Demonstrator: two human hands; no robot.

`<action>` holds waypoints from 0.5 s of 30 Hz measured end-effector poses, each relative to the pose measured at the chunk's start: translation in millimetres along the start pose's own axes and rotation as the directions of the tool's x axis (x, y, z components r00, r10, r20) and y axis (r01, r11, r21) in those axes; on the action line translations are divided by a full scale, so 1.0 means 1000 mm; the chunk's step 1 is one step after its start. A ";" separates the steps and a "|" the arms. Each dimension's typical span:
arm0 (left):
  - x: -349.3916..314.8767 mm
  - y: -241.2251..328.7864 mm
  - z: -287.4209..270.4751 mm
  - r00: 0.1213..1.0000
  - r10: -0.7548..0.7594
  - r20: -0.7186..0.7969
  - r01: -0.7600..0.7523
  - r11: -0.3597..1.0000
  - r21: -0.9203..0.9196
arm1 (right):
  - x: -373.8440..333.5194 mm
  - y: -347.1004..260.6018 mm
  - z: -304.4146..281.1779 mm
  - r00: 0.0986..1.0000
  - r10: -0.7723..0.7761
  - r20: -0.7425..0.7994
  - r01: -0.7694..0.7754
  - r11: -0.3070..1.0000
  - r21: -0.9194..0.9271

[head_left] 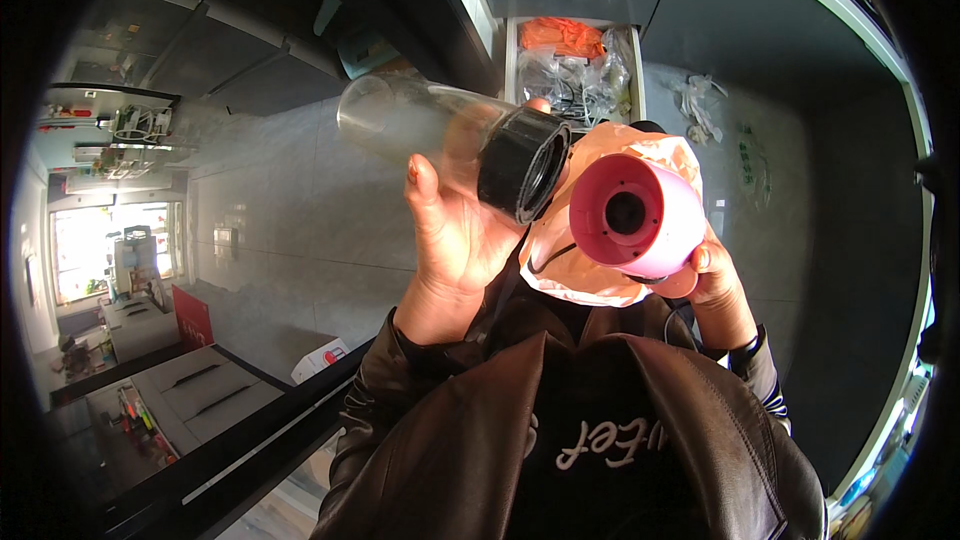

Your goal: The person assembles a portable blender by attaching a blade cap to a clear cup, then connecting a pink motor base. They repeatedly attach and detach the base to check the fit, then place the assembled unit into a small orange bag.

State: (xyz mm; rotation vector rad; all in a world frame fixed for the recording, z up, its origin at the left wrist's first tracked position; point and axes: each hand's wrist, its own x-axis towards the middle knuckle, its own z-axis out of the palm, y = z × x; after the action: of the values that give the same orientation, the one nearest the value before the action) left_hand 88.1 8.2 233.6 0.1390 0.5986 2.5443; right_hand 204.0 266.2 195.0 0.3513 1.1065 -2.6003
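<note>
Head view: mid-frame, left hand (460, 240) has its fingers curved round a clear cup with a black collar (410, 135), lying tilted; right hand (722, 285), fingers partly closed, grips a pink round base (688, 205), peach bag (558, 270) beside it between the hands. Grey tiled floor (290, 190) spreads across left-centre, crumpled clear plastic (700, 105) on it upper right. Top centre, open drawer (638, 70) of bags below dark cabinets (750, 15); bright window (85, 250) far left.
</note>
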 end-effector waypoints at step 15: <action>0.004 0.000 -0.010 0.968 -0.177 0.175 0.238 0.864 -0.443 | 0.002 0.002 0.001 1.000 -0.006 0.025 0.006 1.000 -0.003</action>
State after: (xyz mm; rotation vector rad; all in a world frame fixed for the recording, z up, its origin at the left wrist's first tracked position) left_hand 82.0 6.3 224.9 0.0630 -0.0533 2.3665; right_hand 202.9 263.5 194.0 0.3145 1.1051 -2.6003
